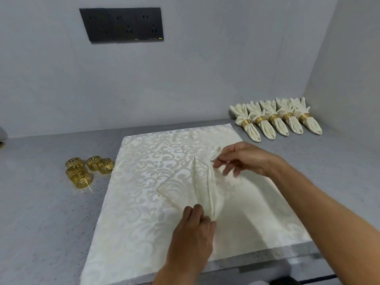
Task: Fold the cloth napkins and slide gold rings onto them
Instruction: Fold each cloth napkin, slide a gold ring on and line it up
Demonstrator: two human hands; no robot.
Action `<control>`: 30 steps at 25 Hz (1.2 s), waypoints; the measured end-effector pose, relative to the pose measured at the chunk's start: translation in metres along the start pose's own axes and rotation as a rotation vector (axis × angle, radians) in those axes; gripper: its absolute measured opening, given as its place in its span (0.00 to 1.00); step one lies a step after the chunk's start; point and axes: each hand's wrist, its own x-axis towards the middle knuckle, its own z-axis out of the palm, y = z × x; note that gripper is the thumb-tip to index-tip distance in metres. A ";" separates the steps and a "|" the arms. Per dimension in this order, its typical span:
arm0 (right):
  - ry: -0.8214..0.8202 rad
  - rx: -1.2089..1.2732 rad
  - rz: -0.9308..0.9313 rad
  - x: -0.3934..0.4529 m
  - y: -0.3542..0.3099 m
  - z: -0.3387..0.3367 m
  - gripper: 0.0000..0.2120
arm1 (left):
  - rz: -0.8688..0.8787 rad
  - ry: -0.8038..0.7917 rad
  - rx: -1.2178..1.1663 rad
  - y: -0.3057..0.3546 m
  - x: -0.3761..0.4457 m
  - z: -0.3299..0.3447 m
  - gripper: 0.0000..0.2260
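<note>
Grey speckled countertop [41, 212] runs back to a pale wall that carries a dark socket panel [121, 24]; a side wall closes the right end; a large cream damask cloth [139, 202] lies flat across the middle, its near edge close to the counter's front edge, its far edge just short of the back wall; on it sits the napkin being folded [185, 186], gathered into pleats that narrow toward the person; the left hand [191, 233] pinches that narrow near end, fingers curled round it; the right hand [242, 159] pinches the upper right edge of the napkin between thumb and fingertips, lifting it slightly; loose gold rings [86, 169] cluster on bare counter just left of the cloth, with open surface beyond them; five finished napkins [275, 120] in gold rings lie in a row at the far right, against the corner, well apart from both hands
</note>
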 end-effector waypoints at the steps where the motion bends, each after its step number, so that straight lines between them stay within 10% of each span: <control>1: 0.057 -0.079 0.014 0.016 -0.003 0.014 0.07 | 0.017 0.012 -0.005 -0.001 -0.001 0.002 0.11; 14: 0.496 -0.698 -0.142 0.082 0.038 0.074 0.09 | -0.073 0.014 -0.098 -0.004 -0.004 0.012 0.07; 21: 0.425 -0.957 -0.206 0.088 0.043 0.071 0.13 | -0.107 -0.051 -0.163 -0.004 -0.003 0.011 0.10; 27: 0.754 -0.574 -0.336 -0.010 0.045 0.080 0.07 | -0.301 0.169 -0.443 -0.042 0.025 -0.021 0.09; 30: 0.682 -0.567 -0.188 -0.074 0.065 0.113 0.04 | -0.493 -0.109 -0.310 -0.090 0.046 -0.021 0.14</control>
